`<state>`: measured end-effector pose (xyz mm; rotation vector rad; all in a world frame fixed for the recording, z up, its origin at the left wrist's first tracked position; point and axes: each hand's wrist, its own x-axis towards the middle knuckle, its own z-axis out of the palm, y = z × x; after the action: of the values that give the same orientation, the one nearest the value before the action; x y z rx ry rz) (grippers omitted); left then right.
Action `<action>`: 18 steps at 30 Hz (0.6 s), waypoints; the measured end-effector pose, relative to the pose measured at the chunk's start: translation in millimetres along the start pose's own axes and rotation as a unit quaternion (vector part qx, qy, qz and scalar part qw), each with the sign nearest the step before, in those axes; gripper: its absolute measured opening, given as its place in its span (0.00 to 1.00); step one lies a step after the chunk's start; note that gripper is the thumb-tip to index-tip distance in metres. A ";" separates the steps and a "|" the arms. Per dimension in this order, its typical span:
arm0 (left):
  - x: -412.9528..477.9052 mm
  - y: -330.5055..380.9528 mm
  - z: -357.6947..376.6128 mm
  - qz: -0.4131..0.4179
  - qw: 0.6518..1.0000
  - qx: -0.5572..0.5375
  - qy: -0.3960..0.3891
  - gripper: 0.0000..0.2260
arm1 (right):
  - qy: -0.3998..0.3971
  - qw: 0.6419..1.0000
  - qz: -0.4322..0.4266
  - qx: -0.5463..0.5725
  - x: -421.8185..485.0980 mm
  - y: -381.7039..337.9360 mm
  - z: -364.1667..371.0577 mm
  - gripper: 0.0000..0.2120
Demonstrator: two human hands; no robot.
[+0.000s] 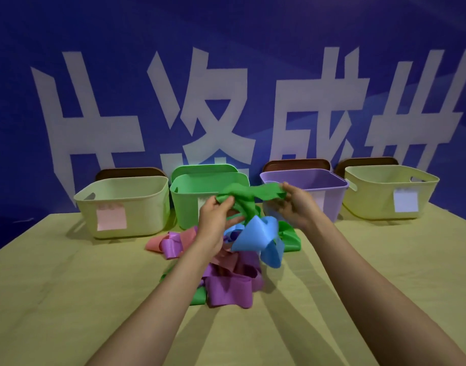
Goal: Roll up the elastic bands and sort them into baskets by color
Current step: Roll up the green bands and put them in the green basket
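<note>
A green elastic band (249, 195) is stretched in the air between both hands, above the pile. My left hand (216, 215) pinches its bunched left end; my right hand (295, 204) grips its right end. Below lies a tangled pile of bands: blue (255, 235), purple (229, 289), pink (156, 244) and more green (291, 240). Behind stand four baskets: a yellow one with a pink label (123, 204), a green one (192, 196), a purple one (329, 180) and a yellow one with a pale label (390, 191).
The yellow table top (68, 286) spreads out to both sides of the pile. A blue banner with large white characters (226, 88) forms the back wall. Brown lids or trays (296, 163) lean behind the baskets.
</note>
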<state>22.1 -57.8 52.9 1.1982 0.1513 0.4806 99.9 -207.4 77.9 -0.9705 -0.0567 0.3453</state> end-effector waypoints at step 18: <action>11.7 3.0 -9.7 -0.132 0.972 -0.174 0.085 0.07 | -0.081 0.835 -0.199 -0.506 -19.3 40.7 -26.9 0.09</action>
<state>28.2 -43.6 53.7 0.7780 0.3551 0.3564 76.3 -213.9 31.5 -1.9375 -0.6440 -0.0260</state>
